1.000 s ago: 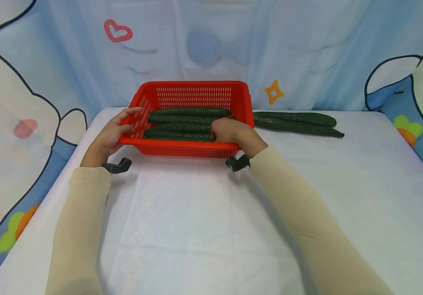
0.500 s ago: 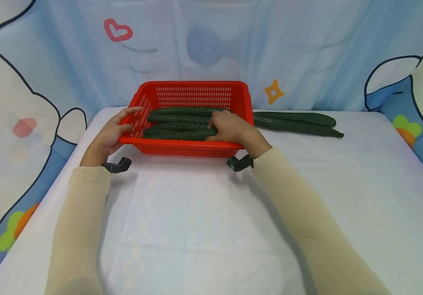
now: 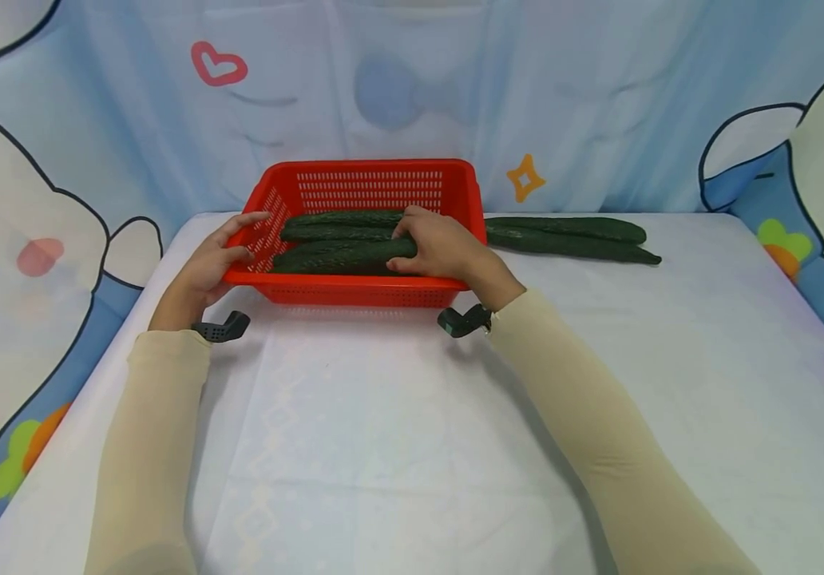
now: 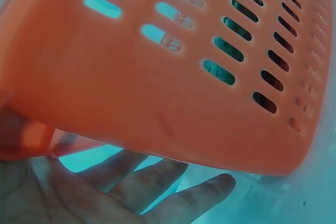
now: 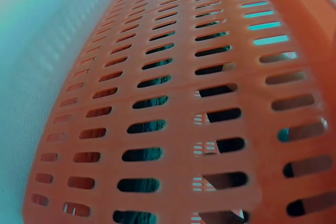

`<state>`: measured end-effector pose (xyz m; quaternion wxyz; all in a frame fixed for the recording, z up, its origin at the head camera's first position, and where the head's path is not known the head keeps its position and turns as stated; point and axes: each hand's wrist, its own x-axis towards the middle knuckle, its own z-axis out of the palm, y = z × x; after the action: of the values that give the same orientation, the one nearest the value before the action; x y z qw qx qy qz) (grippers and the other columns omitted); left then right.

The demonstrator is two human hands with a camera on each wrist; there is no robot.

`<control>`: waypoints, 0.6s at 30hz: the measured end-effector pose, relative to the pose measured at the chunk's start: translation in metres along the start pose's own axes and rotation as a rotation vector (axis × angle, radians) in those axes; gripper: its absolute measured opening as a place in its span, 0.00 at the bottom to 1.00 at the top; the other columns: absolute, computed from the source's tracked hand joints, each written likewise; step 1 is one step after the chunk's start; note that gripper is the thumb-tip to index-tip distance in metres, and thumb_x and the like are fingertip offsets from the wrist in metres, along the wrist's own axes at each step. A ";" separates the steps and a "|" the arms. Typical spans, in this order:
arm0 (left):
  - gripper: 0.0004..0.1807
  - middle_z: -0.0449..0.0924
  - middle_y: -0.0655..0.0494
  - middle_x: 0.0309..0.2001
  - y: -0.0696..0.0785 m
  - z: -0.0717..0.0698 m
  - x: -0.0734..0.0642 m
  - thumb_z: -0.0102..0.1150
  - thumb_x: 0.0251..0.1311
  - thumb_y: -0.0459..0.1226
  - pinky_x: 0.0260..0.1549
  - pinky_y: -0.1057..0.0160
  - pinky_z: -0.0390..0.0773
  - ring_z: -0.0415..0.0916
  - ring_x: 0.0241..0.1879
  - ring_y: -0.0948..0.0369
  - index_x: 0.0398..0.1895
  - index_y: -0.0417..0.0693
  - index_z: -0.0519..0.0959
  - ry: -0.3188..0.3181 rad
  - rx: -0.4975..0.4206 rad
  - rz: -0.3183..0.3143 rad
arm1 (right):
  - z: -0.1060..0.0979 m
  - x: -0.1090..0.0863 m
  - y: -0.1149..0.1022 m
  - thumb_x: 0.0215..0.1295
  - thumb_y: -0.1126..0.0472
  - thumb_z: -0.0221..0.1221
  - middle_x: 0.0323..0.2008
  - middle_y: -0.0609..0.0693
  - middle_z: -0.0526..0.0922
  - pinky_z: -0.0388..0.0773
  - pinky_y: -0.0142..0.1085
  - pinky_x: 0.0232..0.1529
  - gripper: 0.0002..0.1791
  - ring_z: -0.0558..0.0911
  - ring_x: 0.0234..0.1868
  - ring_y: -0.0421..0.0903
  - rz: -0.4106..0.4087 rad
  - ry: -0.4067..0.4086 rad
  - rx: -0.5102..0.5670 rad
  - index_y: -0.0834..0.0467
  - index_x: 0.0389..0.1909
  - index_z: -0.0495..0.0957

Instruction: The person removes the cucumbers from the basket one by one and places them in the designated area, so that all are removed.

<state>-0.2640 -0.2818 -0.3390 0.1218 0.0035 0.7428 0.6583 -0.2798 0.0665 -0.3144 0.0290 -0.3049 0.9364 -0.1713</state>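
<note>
Pinching a cucumber [image 3: 354,255] inside the red perforated basket [image 3: 340,282], the right hand [image 3: 441,243] bends its grip over one end; the left hand [image 3: 205,262] clasps the basket's left side. Two other cucumbers [image 3: 570,245] lie alongside on the worktop [image 3: 354,415].

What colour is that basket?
The basket is red; the head view shows it best.

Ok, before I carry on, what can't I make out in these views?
- Head: right ends of the rear cucumbers in the basket, behind the right hand.
- Head: left ends of the loose cucumbers, behind the basket.
- Left wrist: part of the left hand, cut off by the bottom edge.
- Right wrist: the right hand's grip, behind the basket wall.
</note>
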 end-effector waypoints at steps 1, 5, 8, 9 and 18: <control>0.33 0.47 0.51 0.75 0.000 0.000 0.000 0.41 0.69 0.27 0.38 0.69 0.84 0.54 0.68 0.49 0.71 0.70 0.64 -0.001 -0.005 -0.002 | 0.000 0.000 0.000 0.62 0.45 0.64 0.53 0.52 0.74 0.78 0.43 0.55 0.28 0.79 0.46 0.47 0.003 0.001 -0.001 0.60 0.55 0.78; 0.33 0.48 0.50 0.75 0.000 0.000 0.000 0.41 0.69 0.27 0.39 0.68 0.84 0.56 0.67 0.49 0.71 0.70 0.64 -0.004 -0.014 -0.004 | 0.001 0.000 0.000 0.61 0.44 0.64 0.53 0.51 0.75 0.78 0.43 0.54 0.28 0.79 0.44 0.46 0.006 0.013 -0.005 0.59 0.55 0.78; 0.33 0.48 0.50 0.75 -0.001 0.000 -0.001 0.41 0.69 0.27 0.38 0.68 0.84 0.57 0.66 0.50 0.71 0.69 0.63 -0.002 -0.010 -0.003 | 0.001 0.000 -0.001 0.60 0.44 0.65 0.52 0.51 0.75 0.79 0.42 0.53 0.28 0.79 0.44 0.46 -0.005 0.024 0.001 0.58 0.55 0.78; 0.33 0.48 0.51 0.75 -0.001 -0.001 -0.001 0.41 0.69 0.27 0.38 0.68 0.84 0.57 0.66 0.50 0.71 0.69 0.63 0.000 -0.010 -0.004 | 0.001 0.000 -0.001 0.60 0.44 0.65 0.52 0.51 0.75 0.79 0.42 0.53 0.28 0.79 0.44 0.46 -0.011 0.032 0.005 0.58 0.54 0.78; 0.33 0.48 0.51 0.75 -0.001 -0.001 -0.001 0.41 0.68 0.27 0.38 0.69 0.84 0.55 0.67 0.50 0.71 0.68 0.63 -0.004 -0.024 -0.006 | 0.000 -0.005 -0.004 0.56 0.46 0.67 0.48 0.51 0.79 0.79 0.43 0.51 0.23 0.78 0.46 0.48 -0.064 0.158 0.044 0.58 0.47 0.83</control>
<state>-0.2626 -0.2827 -0.3392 0.1255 0.0012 0.7347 0.6667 -0.2739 0.0662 -0.3135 -0.0438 -0.3195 0.9215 -0.2163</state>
